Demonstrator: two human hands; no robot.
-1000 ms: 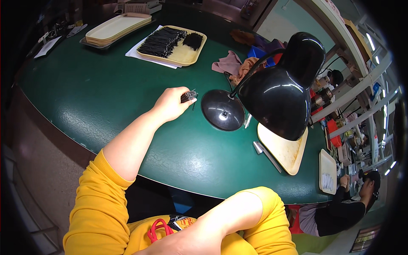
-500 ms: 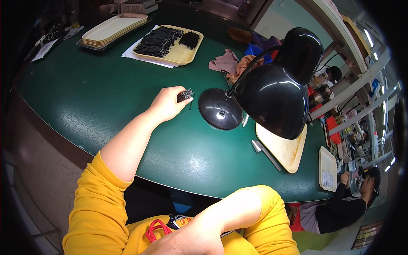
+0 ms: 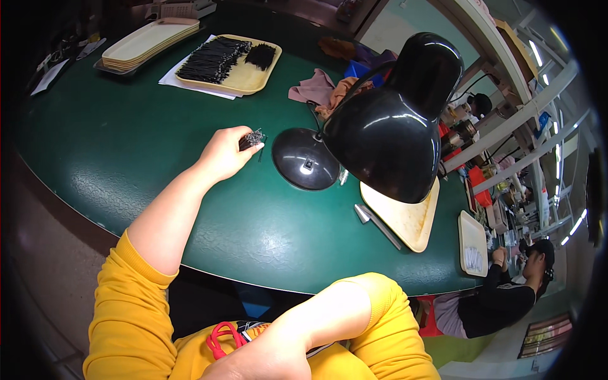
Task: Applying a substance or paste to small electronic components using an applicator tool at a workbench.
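Observation:
My left hand [image 3: 223, 154] is closed round a bundle of thin black wires [image 3: 251, 140] with silvery ends, held low over the green table [image 3: 139, 145], left of the desk lamp's base. One wire sticks out below the bundle. Across my body, at the bottom edge, lies my right hand [image 3: 269, 364]; its fingers are out of sight. Toward the back, a cream tray [image 3: 256, 81] carries a wide layer of similar black wires [image 3: 215, 60] and a smaller black pile [image 3: 260, 56].
The black desk lamp [image 3: 383, 142] overhangs a cream tray [image 3: 411, 234] and a grey hammer-like tool [image 3: 380, 228]. Crumpled cloths [image 3: 316, 88] lie behind it. Stacked trays [image 3: 149, 43] stand far left. At right, another person [image 3: 500, 304] sits by a tray of pale pieces [image 3: 473, 247].
The whole view has shifted, so table items and my left hand appear slightly farther left. My left hand keeps its hold on the wires.

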